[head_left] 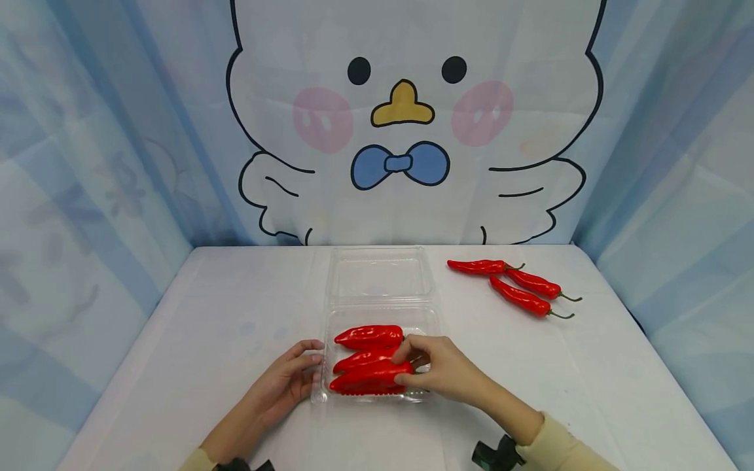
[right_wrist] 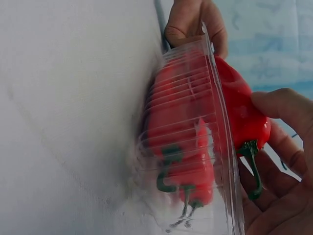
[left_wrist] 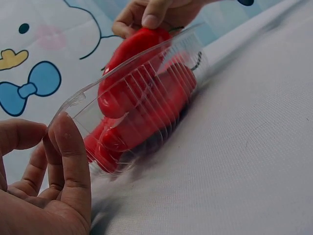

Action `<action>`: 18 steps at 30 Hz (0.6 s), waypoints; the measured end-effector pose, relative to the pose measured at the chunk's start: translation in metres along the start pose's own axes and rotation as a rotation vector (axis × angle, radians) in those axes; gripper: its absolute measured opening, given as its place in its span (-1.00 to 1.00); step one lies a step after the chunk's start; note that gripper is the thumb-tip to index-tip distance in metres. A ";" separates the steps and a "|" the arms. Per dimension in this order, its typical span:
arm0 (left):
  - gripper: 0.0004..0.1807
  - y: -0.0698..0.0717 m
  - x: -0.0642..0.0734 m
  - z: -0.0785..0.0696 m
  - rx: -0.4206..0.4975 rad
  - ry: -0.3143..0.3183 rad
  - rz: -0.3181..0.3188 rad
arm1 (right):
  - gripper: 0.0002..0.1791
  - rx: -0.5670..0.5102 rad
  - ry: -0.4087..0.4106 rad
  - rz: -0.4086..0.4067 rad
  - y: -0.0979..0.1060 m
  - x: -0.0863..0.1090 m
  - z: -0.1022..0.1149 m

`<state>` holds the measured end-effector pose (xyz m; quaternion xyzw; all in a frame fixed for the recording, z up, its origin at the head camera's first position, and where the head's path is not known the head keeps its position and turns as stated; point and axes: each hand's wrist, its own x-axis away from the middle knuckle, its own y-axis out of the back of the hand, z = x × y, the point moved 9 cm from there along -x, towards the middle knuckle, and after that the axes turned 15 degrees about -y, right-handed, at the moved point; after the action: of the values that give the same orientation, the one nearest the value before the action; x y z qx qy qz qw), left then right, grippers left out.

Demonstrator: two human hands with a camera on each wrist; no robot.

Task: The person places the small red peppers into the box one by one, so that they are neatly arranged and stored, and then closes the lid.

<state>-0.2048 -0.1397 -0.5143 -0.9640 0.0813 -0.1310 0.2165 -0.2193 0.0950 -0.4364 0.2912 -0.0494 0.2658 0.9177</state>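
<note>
A clear plastic clamshell box lies unfolded in the middle of the table, its lid half toward the back. Red chili peppers fill its near half, one at the back of the row. At the box's left side, my left hand pinches the rim between thumb and finger. My right hand holds the nearest red pepper by its stem end, between thumb and fingers. In the right wrist view this pepper stands above the rim, over other peppers with green stems.
Three more red peppers lie together on the white tablecloth at the back right. Behind the table hangs a curtain with a cartoon bird. Blue patterned curtains close off both sides.
</note>
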 end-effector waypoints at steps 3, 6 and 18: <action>-0.75 0.000 0.000 0.000 -0.001 -0.001 -0.005 | -0.78 0.018 0.015 0.018 -0.005 0.000 0.003; -0.74 0.001 0.000 0.001 -0.002 0.000 -0.009 | -0.77 0.052 0.038 0.025 -0.010 0.002 0.006; -0.75 0.001 0.000 0.002 -0.009 0.002 -0.022 | -0.79 0.097 0.128 -0.053 -0.005 0.005 0.011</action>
<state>-0.2045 -0.1400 -0.5164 -0.9656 0.0715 -0.1341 0.2108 -0.2118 0.0872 -0.4287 0.3187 0.0299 0.2615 0.9106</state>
